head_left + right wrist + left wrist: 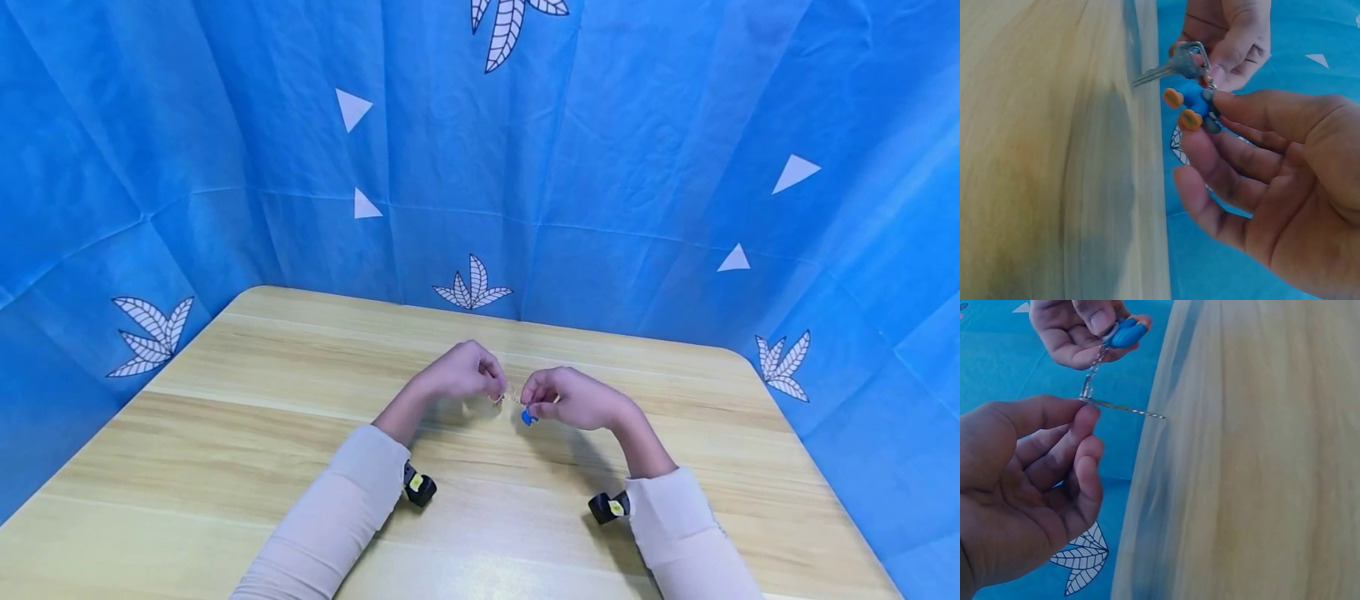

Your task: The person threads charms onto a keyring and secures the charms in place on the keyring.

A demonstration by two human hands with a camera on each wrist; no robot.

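Observation:
Over the table's middle my left hand point(468, 372) pinches a silver key point(1179, 65) by its head, between thumb and index finger. The toothed blade points away from the fingertips in the left wrist view. A metal clasp point(1199, 49) passes at the key's head, and a short chain point(1099, 357) runs from it to a small blue figurine point(1195, 100) with orange feet. My right hand point(576, 398) holds this figurine charm between thumb and fingers, partly covering it. The two hands face each other, a small gap apart, with the chain spanning it.
A light wood-grain table point(225, 467) lies under both hands. Blue curtains point(637, 125) with white leaf and triangle prints stand around its back and sides. Each sleeve cuff has a black wrist camera point(420, 488) on it.

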